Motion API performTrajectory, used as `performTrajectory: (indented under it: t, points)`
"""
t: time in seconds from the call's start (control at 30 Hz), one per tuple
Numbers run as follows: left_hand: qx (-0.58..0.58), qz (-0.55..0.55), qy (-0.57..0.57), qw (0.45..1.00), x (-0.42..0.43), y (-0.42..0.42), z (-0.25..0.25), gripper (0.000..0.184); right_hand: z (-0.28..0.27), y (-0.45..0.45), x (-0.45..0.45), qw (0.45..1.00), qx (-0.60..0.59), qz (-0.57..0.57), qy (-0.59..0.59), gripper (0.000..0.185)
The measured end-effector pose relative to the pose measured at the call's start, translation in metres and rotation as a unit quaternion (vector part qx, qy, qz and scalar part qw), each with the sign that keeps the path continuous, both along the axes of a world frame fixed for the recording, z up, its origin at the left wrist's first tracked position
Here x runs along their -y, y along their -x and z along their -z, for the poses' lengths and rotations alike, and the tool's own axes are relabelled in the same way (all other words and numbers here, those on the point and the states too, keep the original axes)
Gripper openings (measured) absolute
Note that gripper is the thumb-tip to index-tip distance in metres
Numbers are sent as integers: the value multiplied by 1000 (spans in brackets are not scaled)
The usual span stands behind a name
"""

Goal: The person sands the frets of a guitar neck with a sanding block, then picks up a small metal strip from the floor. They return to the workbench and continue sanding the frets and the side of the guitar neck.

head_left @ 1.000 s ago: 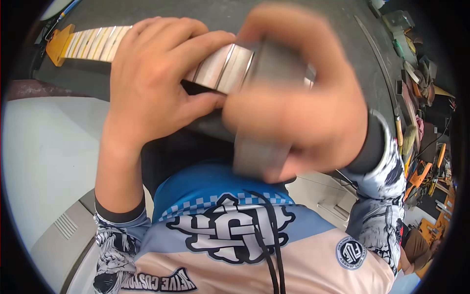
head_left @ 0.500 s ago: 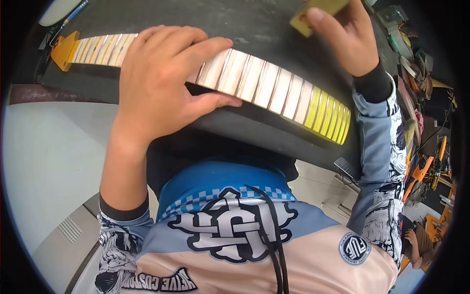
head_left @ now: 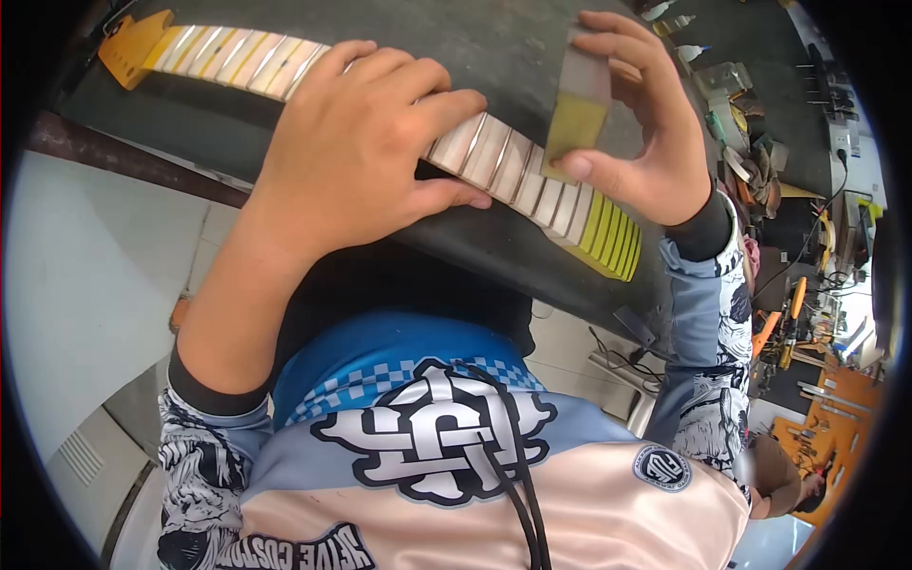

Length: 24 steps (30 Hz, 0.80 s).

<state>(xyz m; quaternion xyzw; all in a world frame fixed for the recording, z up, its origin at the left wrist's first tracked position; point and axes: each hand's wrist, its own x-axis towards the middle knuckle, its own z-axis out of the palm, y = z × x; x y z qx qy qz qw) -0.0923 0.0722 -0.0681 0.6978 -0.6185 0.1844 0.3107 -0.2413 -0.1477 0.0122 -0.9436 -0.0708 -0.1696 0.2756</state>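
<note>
A guitar neck (head_left: 513, 157) lies slantwise on the dark worktop, with an orange headstock (head_left: 131, 49) at upper left. Pale strips cover the fretboard between the metal frets, and yellow-green strips (head_left: 608, 237) cover its right end. My left hand (head_left: 356, 157) is closed around the middle of the neck, fingers over the far edge and thumb at the near edge. In my right hand (head_left: 655, 142) is a two-tone sanding block (head_left: 578, 114), grey above and yellowish below, gripped between thumb and fingers. Its lower end overlaps the fretboard in view; whether it touches is unclear.
The dark worktop (head_left: 475, 43) runs beneath the neck. Along the right stand assorted tools, small bottles and cables (head_left: 784, 266). Another person (head_left: 774, 475) is at the lower right, near an orange tool board (head_left: 826, 446). A white panel (head_left: 104, 275) fills the left side.
My right hand has brought the sanding block down and left, from beyond the neck to over the fretboard, turning it upright. My left hand keeps its hold while the view has shifted.
</note>
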Motion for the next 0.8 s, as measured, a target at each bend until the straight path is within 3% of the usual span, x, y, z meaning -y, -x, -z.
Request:
performTrajectory:
  t: [0.47, 0.53, 0.63, 0.8]
  points:
    - [0, -12, 12, 1000, 0, 17, -20, 58, -17, 3, -7, 985, -13, -69, 160, 80]
    - [11, 26, -5, 1000, -3, 12, -27, 48, -25, 9, -23, 965, 15, -94, 244, 76]
    - [11, 64, 14, 998, -6, 3, -25, 41, -21, 17, -28, 961, 8, -127, 247, 85]
    - [-40, 89, 5, 995, 0, 1, -24, 42, -10, 13, -4, 966, 40, -23, 253, 87]
